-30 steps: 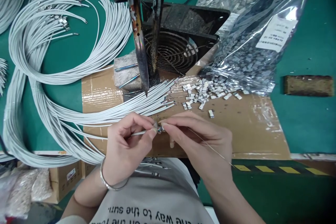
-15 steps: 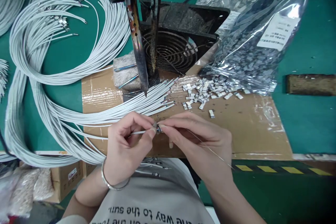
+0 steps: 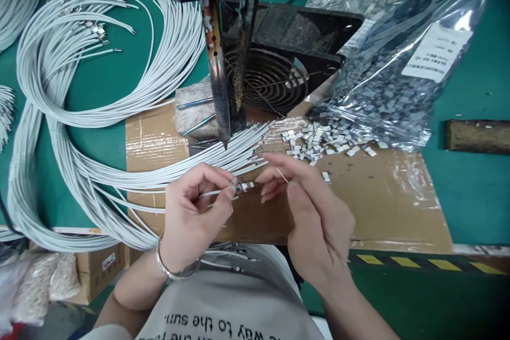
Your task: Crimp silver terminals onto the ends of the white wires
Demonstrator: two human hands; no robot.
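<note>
My left hand [image 3: 198, 218] is closed in a pinch on the end of a white cable [image 3: 210, 193]. A small metal plug connector [image 3: 247, 185] sticks out to the right of those fingertips. To the right and apart from it, my right hand [image 3: 322, 218] has thumb and forefinger closed on a thin wire that looks like solder [image 3: 282, 174]. The wire's short end points up and left; its other fingers are loosely bent. Above both hands hangs a soldering iron [image 3: 218, 74], its pointed tip down over the cable ends.
A bundle of white cables [image 3: 119, 180] curves in from the left onto brown cardboard [image 3: 382, 196]. Small connectors [image 3: 319, 139] lie heaped near a clear bag [image 3: 394, 79]. Behind the iron stands a black fan [image 3: 271, 79]. A brown block [image 3: 478, 136] lies at right.
My right hand has moved right, away from my left fingertips, and the wire end now shows above its pinch. The connector has come into sight. The whole view has shifted slightly.
</note>
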